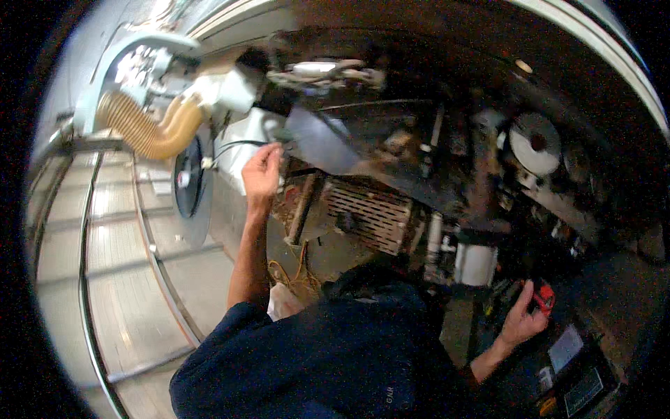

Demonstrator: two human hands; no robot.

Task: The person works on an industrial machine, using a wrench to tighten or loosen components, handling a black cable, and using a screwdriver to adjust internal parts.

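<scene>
Step, seemingly: handling cable (pixel 241 142), right of hose (pixel 148 131) | left hand (pixel 262 171): narrow pinch on cable | right hand (pixel 525 324): far right of hose, at red item (pixel 545 299), can't tell grip | next likely calls for: steady pinch

My bare left forearm (pixel 246 258) stretched forward, the wrist almost in line with it, and my left hand (pixel 262 173) was raised with its fingertips (pixel 274 149) drawn together in a pinch. My right forearm (pixel 490 359) angled forward and outward; my right hand (pixel 525 321) was curled closed, one digit pointing forward, well apart from the left.
</scene>
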